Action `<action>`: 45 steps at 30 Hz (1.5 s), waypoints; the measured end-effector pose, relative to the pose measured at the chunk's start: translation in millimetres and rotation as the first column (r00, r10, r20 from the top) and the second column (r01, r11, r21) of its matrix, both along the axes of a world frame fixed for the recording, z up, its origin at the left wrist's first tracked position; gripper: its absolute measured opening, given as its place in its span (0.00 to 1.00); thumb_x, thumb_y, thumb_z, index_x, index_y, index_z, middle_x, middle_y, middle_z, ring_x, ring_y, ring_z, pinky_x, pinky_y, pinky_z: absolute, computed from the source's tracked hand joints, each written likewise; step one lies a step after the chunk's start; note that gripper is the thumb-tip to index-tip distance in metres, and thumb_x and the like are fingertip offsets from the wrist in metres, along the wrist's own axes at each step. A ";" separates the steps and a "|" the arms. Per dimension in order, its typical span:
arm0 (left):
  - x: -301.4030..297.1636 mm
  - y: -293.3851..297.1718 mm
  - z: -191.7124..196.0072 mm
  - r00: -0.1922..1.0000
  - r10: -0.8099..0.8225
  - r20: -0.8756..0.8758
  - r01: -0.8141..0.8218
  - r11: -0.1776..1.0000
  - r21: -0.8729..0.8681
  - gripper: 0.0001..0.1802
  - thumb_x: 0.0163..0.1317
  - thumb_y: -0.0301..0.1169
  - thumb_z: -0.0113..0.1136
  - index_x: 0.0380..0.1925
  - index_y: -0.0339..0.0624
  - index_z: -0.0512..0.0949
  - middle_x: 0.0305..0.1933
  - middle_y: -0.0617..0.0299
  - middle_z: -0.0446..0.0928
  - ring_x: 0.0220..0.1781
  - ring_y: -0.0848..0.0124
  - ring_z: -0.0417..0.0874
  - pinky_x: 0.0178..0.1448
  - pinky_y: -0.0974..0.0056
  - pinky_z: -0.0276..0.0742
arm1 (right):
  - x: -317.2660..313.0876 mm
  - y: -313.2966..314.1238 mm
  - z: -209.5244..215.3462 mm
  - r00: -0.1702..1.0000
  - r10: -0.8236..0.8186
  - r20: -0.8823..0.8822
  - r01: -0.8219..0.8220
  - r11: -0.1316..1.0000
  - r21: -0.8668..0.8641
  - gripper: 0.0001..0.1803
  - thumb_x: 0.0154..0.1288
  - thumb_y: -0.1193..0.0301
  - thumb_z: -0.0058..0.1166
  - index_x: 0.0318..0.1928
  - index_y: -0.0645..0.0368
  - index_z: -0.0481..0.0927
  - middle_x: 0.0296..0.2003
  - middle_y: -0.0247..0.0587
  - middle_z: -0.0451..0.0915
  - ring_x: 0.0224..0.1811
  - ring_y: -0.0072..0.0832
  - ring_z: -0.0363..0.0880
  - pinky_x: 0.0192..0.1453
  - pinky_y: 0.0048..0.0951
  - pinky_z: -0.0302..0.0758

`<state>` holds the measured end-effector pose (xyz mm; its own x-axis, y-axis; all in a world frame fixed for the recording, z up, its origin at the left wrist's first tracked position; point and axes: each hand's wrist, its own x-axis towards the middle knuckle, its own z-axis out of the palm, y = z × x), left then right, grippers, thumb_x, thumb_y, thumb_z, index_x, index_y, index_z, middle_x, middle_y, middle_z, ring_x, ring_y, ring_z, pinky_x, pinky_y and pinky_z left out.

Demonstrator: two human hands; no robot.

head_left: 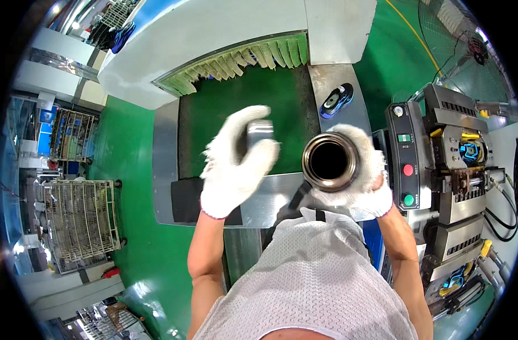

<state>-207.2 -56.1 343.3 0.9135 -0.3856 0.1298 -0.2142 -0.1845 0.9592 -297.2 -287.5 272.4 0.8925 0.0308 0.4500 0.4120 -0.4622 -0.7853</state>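
My right hand (368, 164), in a white knit glove, is wrapped round a metal vacuum flask (308, 163). Its round mouth faces up, uncovered, and the inside looks dark. My left hand (236, 164), gloved the same way, curves its thumb and fingers round a short shiny metal cap (260, 129), slightly smeared by motion. Cap and flask are apart, both held above the near end of a green conveyor belt (230, 119). A blue and black sneaker (336, 101) lies on the metal ledge just beyond my right hand.
Pale green curtain strips (259, 56) hang across the opening of a white machine (225, 28) ahead. At right stand a control panel (406, 153) with red and green buttons and a metal press (466, 147). Wire carts (80, 221) and green floor (123, 136) lie left. A fan (468, 45) stands far right.
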 end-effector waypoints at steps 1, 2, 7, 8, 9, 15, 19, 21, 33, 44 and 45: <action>3.9 -6.1 -1.0 0.989 -0.071 0.129 0.055 0.990 0.127 0.22 0.65 0.30 0.60 0.59 0.41 0.77 0.43 0.60 0.82 0.38 0.76 0.79 0.41 0.68 0.78 | 2.9 -0.5 -29.5 1.000 0.000 0.001 0.000 1.000 0.011 0.53 0.36 0.53 0.84 0.64 0.60 0.73 0.60 0.50 0.76 0.62 0.47 0.77 0.68 0.42 0.73; 7.6 -12.8 -2.6 0.955 -0.168 0.244 0.104 0.961 0.255 0.24 0.62 0.31 0.64 0.59 0.40 0.77 0.44 0.58 0.82 0.39 0.73 0.82 0.43 0.65 0.80 | 3.2 -1.1 -48.0 1.000 -0.012 0.002 0.012 1.000 0.019 0.53 0.37 0.53 0.82 0.64 0.61 0.73 0.60 0.51 0.76 0.61 0.48 0.77 0.68 0.42 0.73; 9.5 -47.1 -15.9 0.796 -0.470 0.382 0.114 0.736 0.668 0.30 0.54 0.43 0.74 0.55 0.43 0.77 0.46 0.51 0.78 0.41 0.54 0.85 0.45 0.56 0.82 | 5.2 -3.7 -60.0 0.995 -0.063 -0.076 0.059 0.997 -0.058 0.50 0.40 0.56 0.79 0.64 0.62 0.72 0.56 0.53 0.77 0.58 0.49 0.79 0.63 0.42 0.77; 9.7 -49.0 -23.0 0.776 -0.497 0.387 0.118 0.718 0.687 0.30 0.55 0.43 0.74 0.55 0.43 0.77 0.46 0.52 0.78 0.40 0.55 0.85 0.44 0.56 0.82 | 3.0 -5.6 -62.5 0.995 -0.055 -0.089 0.049 0.996 -0.069 0.49 0.41 0.56 0.79 0.63 0.63 0.72 0.56 0.53 0.77 0.57 0.50 0.79 0.63 0.42 0.77; 10.7 -50.9 -25.9 0.768 -0.517 0.379 0.128 0.703 0.700 0.30 0.55 0.43 0.74 0.55 0.43 0.77 0.46 0.52 0.78 0.40 0.55 0.85 0.44 0.56 0.82 | 4.0 -9.2 -63.9 0.994 -0.049 -0.093 0.042 0.996 -0.081 0.49 0.41 0.56 0.79 0.63 0.63 0.71 0.55 0.53 0.77 0.57 0.50 0.79 0.62 0.42 0.77; 18.9 -52.9 -38.7 0.706 -0.637 0.310 0.324 0.679 0.659 0.34 0.52 0.38 0.76 0.59 0.42 0.76 0.57 0.50 0.77 0.53 0.52 0.82 0.53 0.55 0.81 | 12.3 -19.5 -80.1 0.999 0.019 0.030 -0.016 0.996 -0.083 0.43 0.44 0.53 0.76 0.57 0.65 0.76 0.51 0.56 0.78 0.54 0.53 0.79 0.61 0.46 0.77; 37.0 -51.0 -32.4 0.361 -0.910 0.203 0.468 0.365 0.805 0.41 0.47 0.36 0.78 0.64 0.48 0.74 0.68 0.49 0.70 0.67 0.46 0.72 0.66 0.50 0.75 | 17.8 -34.0 -79.7 0.956 0.221 -0.193 -0.217 0.975 0.041 0.49 0.44 0.55 0.79 0.64 0.64 0.70 0.55 0.54 0.76 0.57 0.48 0.79 0.62 0.41 0.77; 34.6 -51.1 -24.8 0.440 -0.891 0.111 0.494 0.343 0.799 0.46 0.45 0.36 0.79 0.68 0.49 0.71 0.75 0.49 0.65 0.75 0.44 0.66 0.74 0.49 0.69 | 18.5 -35.9 -85.5 0.950 0.247 -0.189 -0.235 0.968 0.083 0.48 0.45 0.54 0.78 0.63 0.65 0.70 0.54 0.55 0.76 0.57 0.50 0.78 0.64 0.41 0.76; 64.0 -80.7 -29.0 0.522 -0.847 0.105 0.385 0.343 0.857 0.33 0.54 0.30 0.70 0.63 0.51 0.73 0.68 0.48 0.71 0.63 0.48 0.78 0.54 0.50 0.81 | 51.9 -41.8 -113.5 0.993 0.107 -0.057 -0.104 0.993 0.058 0.45 0.43 0.56 0.78 0.60 0.64 0.73 0.52 0.55 0.77 0.55 0.53 0.79 0.61 0.45 0.77; 97.5 -64.0 -141.0 0.981 -0.192 -0.022 0.186 0.906 0.380 0.47 0.55 0.22 0.71 0.74 0.32 0.59 0.75 0.42 0.63 0.73 0.52 0.72 0.70 0.54 0.76 | 230.3 -144.4 -137.2 0.793 -0.517 -0.322 0.581 0.800 0.147 0.47 0.44 0.67 0.80 0.62 0.61 0.64 0.51 0.42 0.82 0.50 0.30 0.84 0.58 0.36 0.81; 88.1 -57.1 -170.7 0.975 -0.220 0.019 0.194 0.895 0.403 0.45 0.56 0.24 0.72 0.73 0.32 0.60 0.74 0.41 0.64 0.72 0.51 0.72 0.71 0.54 0.75 | 254.3 -154.0 -152.8 0.802 -0.534 -0.268 0.590 0.778 0.217 0.48 0.44 0.67 0.80 0.62 0.61 0.63 0.51 0.42 0.82 0.50 0.30 0.84 0.58 0.36 0.81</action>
<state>-119.1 -113.2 172.5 0.8026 -0.5962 -0.0191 -0.3460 -0.4913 0.7993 -42.9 -441.5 119.6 0.7758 -0.6016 0.1903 -0.0147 -0.3187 -0.9477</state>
